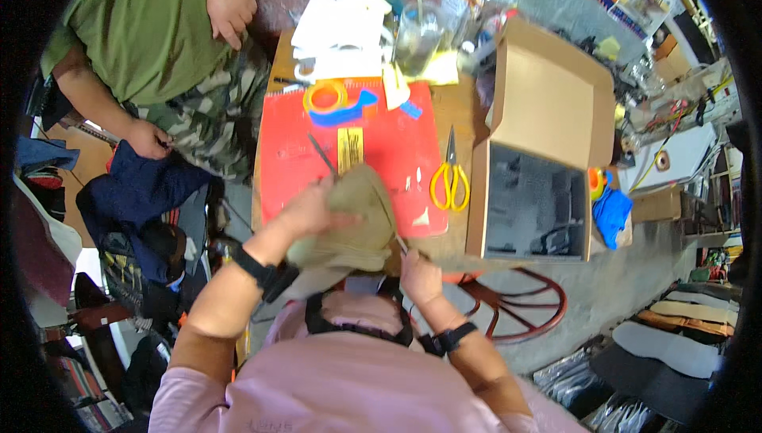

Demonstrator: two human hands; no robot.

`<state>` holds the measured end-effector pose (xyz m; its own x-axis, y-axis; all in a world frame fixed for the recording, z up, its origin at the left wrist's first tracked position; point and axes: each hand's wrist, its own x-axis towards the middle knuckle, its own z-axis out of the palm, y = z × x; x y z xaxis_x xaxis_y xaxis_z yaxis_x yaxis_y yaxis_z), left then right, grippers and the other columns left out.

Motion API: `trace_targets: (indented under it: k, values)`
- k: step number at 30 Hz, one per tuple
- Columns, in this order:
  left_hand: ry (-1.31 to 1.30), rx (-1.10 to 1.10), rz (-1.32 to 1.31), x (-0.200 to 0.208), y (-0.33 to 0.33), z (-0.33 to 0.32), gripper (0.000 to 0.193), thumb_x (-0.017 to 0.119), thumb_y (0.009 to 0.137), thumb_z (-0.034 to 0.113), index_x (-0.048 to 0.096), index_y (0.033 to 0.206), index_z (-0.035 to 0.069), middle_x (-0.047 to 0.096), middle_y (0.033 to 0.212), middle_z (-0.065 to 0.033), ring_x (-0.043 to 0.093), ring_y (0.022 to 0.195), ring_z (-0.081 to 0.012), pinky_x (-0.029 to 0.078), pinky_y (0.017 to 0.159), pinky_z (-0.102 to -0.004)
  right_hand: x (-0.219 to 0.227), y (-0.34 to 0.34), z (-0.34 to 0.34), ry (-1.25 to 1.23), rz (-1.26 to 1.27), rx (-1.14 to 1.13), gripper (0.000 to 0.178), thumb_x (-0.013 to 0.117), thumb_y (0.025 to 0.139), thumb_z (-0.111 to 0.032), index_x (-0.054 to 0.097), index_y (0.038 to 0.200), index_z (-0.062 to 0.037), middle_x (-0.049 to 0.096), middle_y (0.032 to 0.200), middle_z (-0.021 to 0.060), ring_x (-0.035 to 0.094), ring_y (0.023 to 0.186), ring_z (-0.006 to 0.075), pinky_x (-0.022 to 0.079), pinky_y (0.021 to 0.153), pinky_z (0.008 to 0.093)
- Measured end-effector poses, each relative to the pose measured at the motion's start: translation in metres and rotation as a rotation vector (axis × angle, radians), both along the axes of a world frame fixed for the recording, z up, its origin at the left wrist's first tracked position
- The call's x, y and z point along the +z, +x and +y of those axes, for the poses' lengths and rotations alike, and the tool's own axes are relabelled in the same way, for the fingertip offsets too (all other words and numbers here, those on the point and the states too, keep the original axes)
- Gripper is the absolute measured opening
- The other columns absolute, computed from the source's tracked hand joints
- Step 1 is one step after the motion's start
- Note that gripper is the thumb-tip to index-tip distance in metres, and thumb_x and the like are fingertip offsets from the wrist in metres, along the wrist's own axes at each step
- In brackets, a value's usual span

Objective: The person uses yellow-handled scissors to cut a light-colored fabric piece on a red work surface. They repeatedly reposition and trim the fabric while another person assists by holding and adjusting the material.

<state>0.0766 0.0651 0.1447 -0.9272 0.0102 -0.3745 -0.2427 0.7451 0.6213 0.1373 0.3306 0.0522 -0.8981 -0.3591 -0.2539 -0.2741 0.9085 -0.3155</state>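
My left hand lies over the upper left of a khaki cloth piece, gripping it against the table's front edge. The cloth is rounded and bulging, and its exact kind is unclear. At its lower right edge, my right hand is closed, with a thin pale sliver at the fingertips that is too small to name. A thin dark strip slants up from near my left hand; whether I hold it or it lies on the red mat cannot be told. A yellow card strip lies behind the cloth.
Yellow-handled scissors lie right of the mat, beside an open cardboard box with dark foam. Farther back are a blue tape dispenser, papers and a glass jar. Another person is at the left, hands lowered.
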Motion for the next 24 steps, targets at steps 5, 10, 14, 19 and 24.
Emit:
trace_targets:
  k: [5,10,14,19,24]
  values:
    - [0.107,-0.057,-0.031,-0.006,-0.001,-0.009,0.086,0.075,0.067,0.047,0.043,0.130,-0.002,0.056,0.118,-0.0243,0.055,0.110,-0.0348,0.043,0.094,-0.0383,-0.010,-0.005,0.001,-0.034,0.069,0.013,0.028,0.042,0.096,-0.030,0.047,0.083,-0.0053,0.062,0.065,0.0167,0.063,0.058,0.0348,0.051,0.053,0.0447]
    - [0.246,-0.081,-0.141,-0.006,-0.009,-0.023,0.074,0.074,0.071,0.046,0.050,0.123,-0.002,0.059,0.115,-0.0216,0.055,0.111,-0.0298,0.041,0.096,-0.0346,0.021,0.005,0.001,-0.028,-0.067,-0.011,0.028,0.042,0.096,-0.030,0.048,0.085,-0.0049,0.062,0.064,0.0163,0.063,0.058,0.0351,0.050,0.053,0.0455]
    - [0.263,-0.140,-0.174,-0.015,-0.006,-0.017,0.082,0.072,0.073,0.046,0.043,0.130,-0.004,0.054,0.124,-0.0226,0.050,0.118,-0.0315,0.037,0.100,-0.0350,0.057,0.020,0.014,0.036,-0.053,-0.006,0.028,0.044,0.095,-0.029,0.048,0.082,-0.0047,0.061,0.062,0.0158,0.063,0.056,0.0346,0.050,0.050,0.0449]
    - [-0.445,-0.249,0.130,-0.015,0.029,0.044,0.105,0.073,0.069,0.054,0.022,0.142,-0.003,0.034,0.138,-0.0304,0.034,0.129,-0.0431,0.028,0.106,-0.0477,0.051,0.024,0.016,0.010,-0.022,-0.077,0.026,0.044,0.095,-0.029,0.047,0.083,-0.0055,0.060,0.060,0.0165,0.060,0.053,0.0381,0.047,0.049,0.0494]
    - [-0.541,-0.240,0.002,0.012,0.035,0.074,0.128,0.075,0.056,0.064,0.010,0.145,-0.001,0.019,0.145,-0.0306,0.019,0.134,-0.0476,0.015,0.107,-0.0595,0.042,0.024,0.011,-0.097,0.017,-0.075,0.024,0.044,0.095,-0.024,0.046,0.082,-0.0032,0.060,0.063,0.0174,0.060,0.056,0.0374,0.048,0.051,0.0468]
